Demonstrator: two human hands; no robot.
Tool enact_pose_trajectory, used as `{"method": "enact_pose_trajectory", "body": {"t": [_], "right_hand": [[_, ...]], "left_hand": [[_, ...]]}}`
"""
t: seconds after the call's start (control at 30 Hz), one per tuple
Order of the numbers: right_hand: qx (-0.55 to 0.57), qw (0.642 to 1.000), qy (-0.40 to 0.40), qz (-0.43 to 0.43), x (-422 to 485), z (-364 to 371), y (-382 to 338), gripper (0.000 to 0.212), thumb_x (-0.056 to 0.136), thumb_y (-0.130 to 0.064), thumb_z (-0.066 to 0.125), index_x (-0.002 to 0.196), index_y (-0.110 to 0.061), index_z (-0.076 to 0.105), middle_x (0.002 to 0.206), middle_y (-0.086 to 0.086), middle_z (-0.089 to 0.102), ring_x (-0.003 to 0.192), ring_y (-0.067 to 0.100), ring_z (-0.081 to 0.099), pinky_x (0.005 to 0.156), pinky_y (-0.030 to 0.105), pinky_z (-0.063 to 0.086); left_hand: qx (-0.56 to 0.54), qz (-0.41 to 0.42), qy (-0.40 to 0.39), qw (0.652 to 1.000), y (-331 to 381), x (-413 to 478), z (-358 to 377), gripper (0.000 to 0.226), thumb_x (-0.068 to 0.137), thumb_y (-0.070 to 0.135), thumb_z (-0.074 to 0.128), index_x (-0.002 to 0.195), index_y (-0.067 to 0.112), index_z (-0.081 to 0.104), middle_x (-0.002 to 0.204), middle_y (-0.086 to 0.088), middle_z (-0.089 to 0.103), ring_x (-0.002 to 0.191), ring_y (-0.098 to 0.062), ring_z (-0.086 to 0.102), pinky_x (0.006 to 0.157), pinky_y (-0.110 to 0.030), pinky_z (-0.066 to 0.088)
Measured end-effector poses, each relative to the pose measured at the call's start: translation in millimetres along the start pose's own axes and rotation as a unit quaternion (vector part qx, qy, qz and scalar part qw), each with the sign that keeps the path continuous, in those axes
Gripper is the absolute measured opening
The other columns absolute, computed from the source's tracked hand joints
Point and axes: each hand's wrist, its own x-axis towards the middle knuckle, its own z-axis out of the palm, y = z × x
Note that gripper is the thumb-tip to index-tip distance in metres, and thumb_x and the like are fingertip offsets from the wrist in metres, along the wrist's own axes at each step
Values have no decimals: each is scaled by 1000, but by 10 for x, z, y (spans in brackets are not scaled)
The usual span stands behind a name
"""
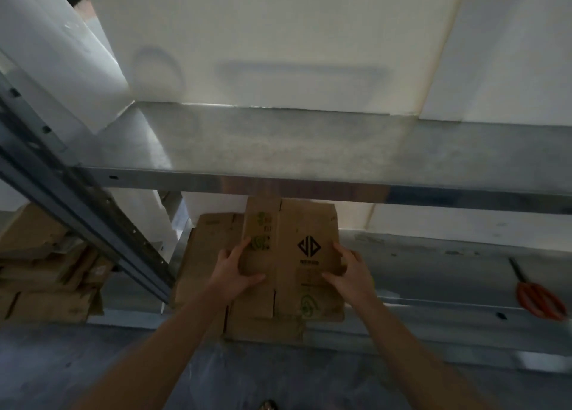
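Observation:
A flattened brown cardboard box (291, 248) with a black diamond logo and green marks lies on top of a stack of flat cardboard (201, 255) on the lower metal shelf. My left hand (235, 270) grips its left edge, thumb on top. My right hand (346, 273) grips its right edge, fingers curled over the side. The box's far end reaches under the upper shelf's front rail.
A metal upper shelf (278, 149) carries large white foam blocks (263, 38). A slanted steel upright (77, 199) stands at left, with more flat cardboard (46, 273) piled beyond it. Orange-handled scissors (538, 298) lie on the lower shelf (433, 270) at right. Grey floor is below.

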Motion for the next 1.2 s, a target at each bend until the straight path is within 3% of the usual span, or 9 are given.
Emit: {"method": "enact_pose_trajectory", "body": {"t": [0.13, 0.43, 0.67, 0.77, 0.83, 0.9, 1.0, 1.13, 1.2], "right_hand": [[21, 1000, 3, 9, -97, -536, 351, 83, 81, -23, 79, 150, -29, 33, 144, 3, 36, 126, 21, 46, 107, 38, 40], [-18, 999, 14, 24, -308, -2112, 1648, 84, 82, -21, 79, 152, -27, 32, 143, 6, 38, 127, 23, 47, 101, 30, 42], [25, 999, 35, 29, -406, -3041, 2259, 84, 81, -11, 78, 149, -29, 34, 148, 3, 36, 131, 22, 44, 104, 29, 41], [38, 997, 56, 44, -372, -3253, 2368, 96, 77, -10, 81, 154, -24, 25, 147, 4, 40, 130, 27, 46, 108, 46, 43], [58, 995, 56, 51, -339, -3336, 2423, 102, 76, -8, 83, 155, -19, 20, 142, 2, 43, 130, 27, 46, 107, 48, 44], [67, 996, 53, 37, -301, -3385, 2472, 96, 75, -7, 83, 152, -20, 27, 132, -6, 41, 118, 16, 51, 103, 35, 48], [105, 993, 50, 18, -230, -3446, 2522, 85, 75, 0, 80, 145, -25, 37, 130, -8, 44, 96, 1, 55, 79, 12, 52], [193, 979, 63, 15, -194, -3518, 2566, 71, 78, 2, 76, 131, -31, 42, 133, -3, 53, 110, 11, 58, 94, 37, 55], [234, 970, 63, 11, -203, -3526, 2540, 63, 80, -2, 75, 123, -35, 43, 128, -5, 55, 115, 16, 57, 96, 44, 54]], "left_hand": [[3, 17, -11, 1000, 397, -63, 502, 98, 72, 46, 79, 147, 46, 16, 142, -2, 21, 127, -28, 39, 106, -40, 40], [-40, 24, -34, 998, 1586, -308, 2296, 98, 75, 32, 80, 148, 45, 15, 144, -5, 20, 132, -32, 33, 108, -47, 39], [-69, 23, -43, 996, 2228, -458, 3205, 105, 68, 46, 82, 148, 45, 15, 143, 0, 20, 134, -29, 32, 109, -45, 38], [-78, 22, -55, 995, 2425, -455, 3419, 112, 61, 56, 83, 147, 49, 12, 140, 2, 22, 132, -27, 36, 107, -44, 41], [-80, 22, -50, 995, 2537, -416, 3542, 113, 59, 55, 84, 146, 49, 13, 143, 0, 23, 130, -25, 38, 105, -45, 43], [-101, 18, -60, 993, 2656, -364, 3637, 117, 56, 52, 86, 147, 47, 12, 143, -1, 26, 128, -24, 40, 103, -46, 45], [-151, 34, -85, 984, 2809, -279, 3716, 125, 52, 48, 89, 147, 48, 8, 137, 1, 35, 122, -21, 45, 97, -44, 51], [-183, 81, -106, 974, 2904, -226, 3744, 115, 64, 24, 89, 146, 46, 10, 128, 13, 45, 112, -1, 51, 76, -17, 54], [-154, 108, -107, 976, 2913, -228, 3734, 111, 68, 19, 86, 148, 38, 12, 132, 17, 42, 121, -2, 48, 86, -22, 52]]}}
